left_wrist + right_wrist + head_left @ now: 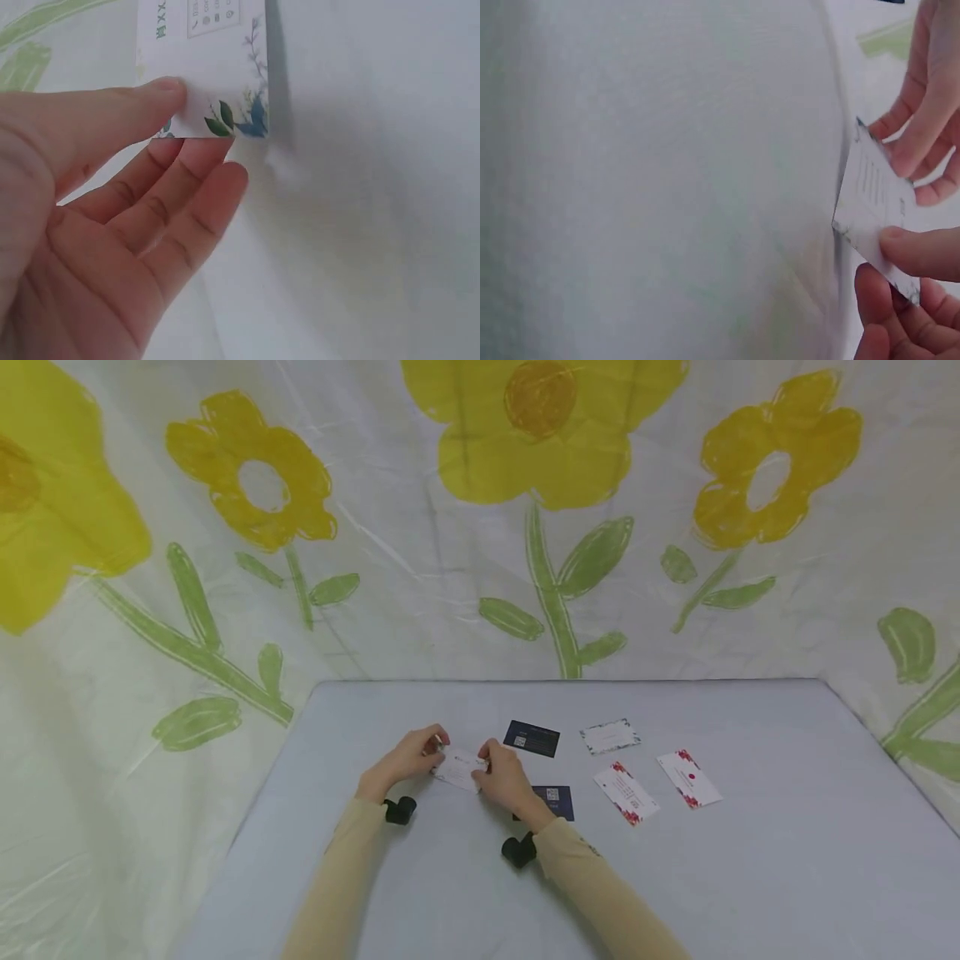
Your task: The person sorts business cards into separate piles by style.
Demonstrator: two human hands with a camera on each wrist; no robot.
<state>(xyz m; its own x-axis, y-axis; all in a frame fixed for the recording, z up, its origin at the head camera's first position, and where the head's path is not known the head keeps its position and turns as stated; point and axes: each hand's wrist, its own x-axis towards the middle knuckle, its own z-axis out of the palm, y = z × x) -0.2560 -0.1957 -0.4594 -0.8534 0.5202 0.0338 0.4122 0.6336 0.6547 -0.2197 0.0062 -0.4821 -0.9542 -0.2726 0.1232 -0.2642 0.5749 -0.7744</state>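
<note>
The white card (457, 770) is located between the two hands, its printed face visible, with green and blue leaves at one corner and small text. The left hand (408, 756) pinches one end of the card: the thumb lies on the printed face and fingers lie behind the edge. The right hand (504, 777) pinches the opposite end in the same manner, thumb on the face, fingers behind. In the right wrist view the card is tilted; whether any edge touches the table (450, 893) cannot be determined. A dark card (536, 745) bearing a small square code lies just beyond the right hand. A navy card (558, 804) lies under the right wrist and is partly hidden by it. To the right of the right hand and farther out lies a leaf-bordered card (610, 737). Nearer, also to the right, lies a red-cornered card (626, 793); a second red-flowered card (688, 778) lies beside it, farther from the right hand. A black unit (401, 811) is positioned at the left wrist, and a matching black device (519, 850) at the right wrist. Beyond both hands, a flower-printed curtain (405, 635) stands behind the table.
</note>
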